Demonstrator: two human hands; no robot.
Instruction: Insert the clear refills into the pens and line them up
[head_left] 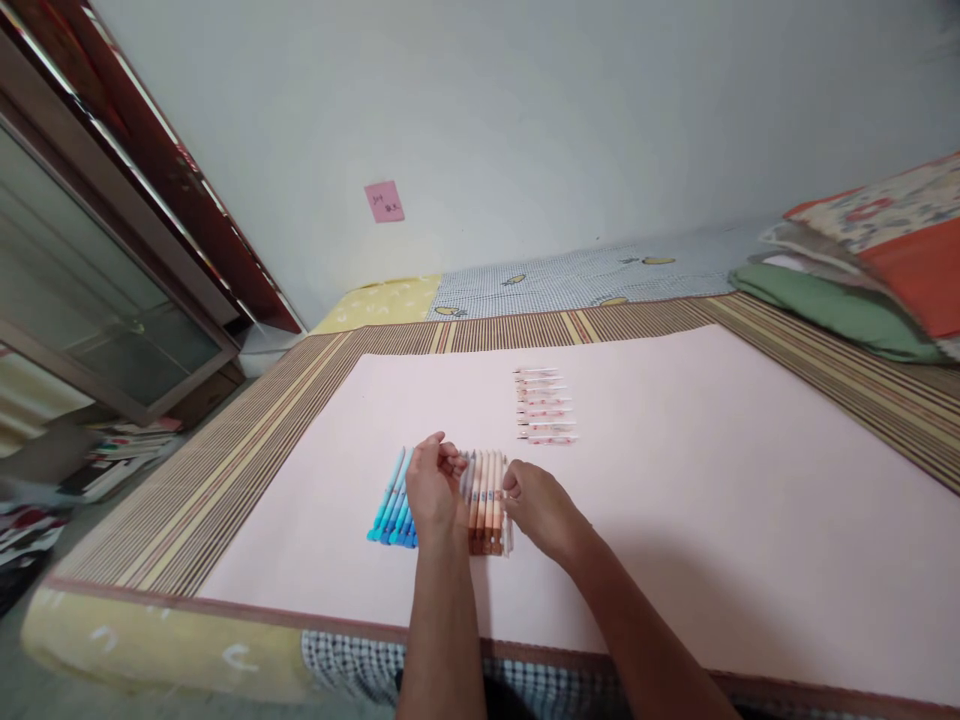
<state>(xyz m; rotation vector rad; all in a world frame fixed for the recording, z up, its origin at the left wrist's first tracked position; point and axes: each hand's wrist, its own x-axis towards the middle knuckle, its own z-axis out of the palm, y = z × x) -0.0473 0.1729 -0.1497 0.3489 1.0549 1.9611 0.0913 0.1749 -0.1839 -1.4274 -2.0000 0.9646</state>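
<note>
On a pale pink sheet (660, 450) lies a row of pens, side by side. Blue pens (390, 505) with darker blue ends form its left part. Peach pens (487, 490) with brown ends lie to the right, beside some greyish ones. My left hand (435, 485) is over the middle of the row, fingers curled in; what they hold, if anything, is hidden. At the row's right end my right hand (544, 508) has its fingers pinched on a whitish pen (508, 538), partly hidden by them. Farther back, several white pens with pinkish markings (544, 412) lie stacked sideways.
The sheet lies on a striped mat (217, 480) over a bed. Folded bedding (832, 305) and an orange patterned cushion (915, 250) sit at the back right. A pink note (384, 201) sticks to the wall. A glass-paned door (112, 280) stands at left.
</note>
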